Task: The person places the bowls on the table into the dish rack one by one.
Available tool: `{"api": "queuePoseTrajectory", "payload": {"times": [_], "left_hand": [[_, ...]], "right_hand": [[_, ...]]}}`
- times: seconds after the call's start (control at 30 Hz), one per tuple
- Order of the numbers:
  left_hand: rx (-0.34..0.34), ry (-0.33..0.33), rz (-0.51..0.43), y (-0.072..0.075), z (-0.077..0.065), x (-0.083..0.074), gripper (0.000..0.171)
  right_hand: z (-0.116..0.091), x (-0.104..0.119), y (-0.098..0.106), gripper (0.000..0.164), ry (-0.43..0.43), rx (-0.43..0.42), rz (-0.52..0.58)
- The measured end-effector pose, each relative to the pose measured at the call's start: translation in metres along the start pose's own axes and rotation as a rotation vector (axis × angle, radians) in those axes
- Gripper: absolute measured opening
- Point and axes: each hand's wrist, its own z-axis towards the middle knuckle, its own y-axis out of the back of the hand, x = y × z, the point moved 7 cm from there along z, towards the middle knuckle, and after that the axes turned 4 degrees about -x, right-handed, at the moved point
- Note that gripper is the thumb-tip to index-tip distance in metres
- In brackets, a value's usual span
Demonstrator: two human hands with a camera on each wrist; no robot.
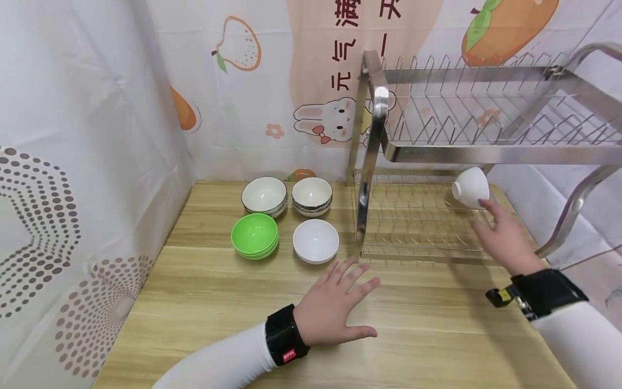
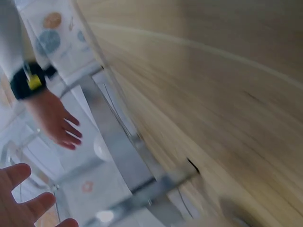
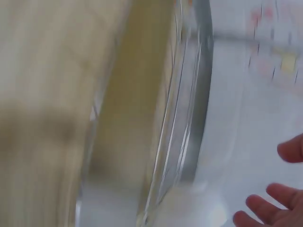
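Note:
On the lower tier of the metal dish rack (image 1: 418,153), a white bowl (image 1: 472,187) stands tipped on its side, its foot facing left. My right hand (image 1: 507,235) is just in front of that bowl; in the right wrist view its thumb and fingers are spread, with nothing between them. Over the wooden table, my left hand (image 1: 332,308) hovers with fingers fanned out, holding nothing. Nearest to it is a stack of plain white bowls (image 1: 316,241).
Beside the rack's left leg stand green bowls (image 1: 255,236), black-rimmed white bowls (image 1: 264,195) and patterned-sided bowls (image 1: 312,194), all stacked. The rack's upper tier has upright wire dividers. A printed curtain (image 1: 233,124) hangs behind the table (image 1: 204,302).

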Motion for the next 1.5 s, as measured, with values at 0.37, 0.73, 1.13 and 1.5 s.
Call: {"api": "queuePoseTrajectory", "payload": {"times": [0.37,0.73,1.13,1.5], "left_hand": [[-0.094,0.091,0.027,0.017,-0.04,0.025,0.089],[-0.114,0.128,0.043,0.016,-0.056,0.03,0.088],[-0.024,0.203,0.085,0.0,-0.042,0.064,0.07],[0.044,0.177,0.135,-0.01,0.002,0.093,0.038]], "right_hand": [[-0.11,0.104,-0.067,0.073,0.581,-0.146,-0.276],[-0.153,0.124,-0.086,0.08,0.69,-0.155,-0.293],[-0.175,0.123,-0.092,0.074,0.664,-0.138,-0.252],[-0.188,0.118,-0.089,0.069,0.654,-0.128,-0.25]]}}
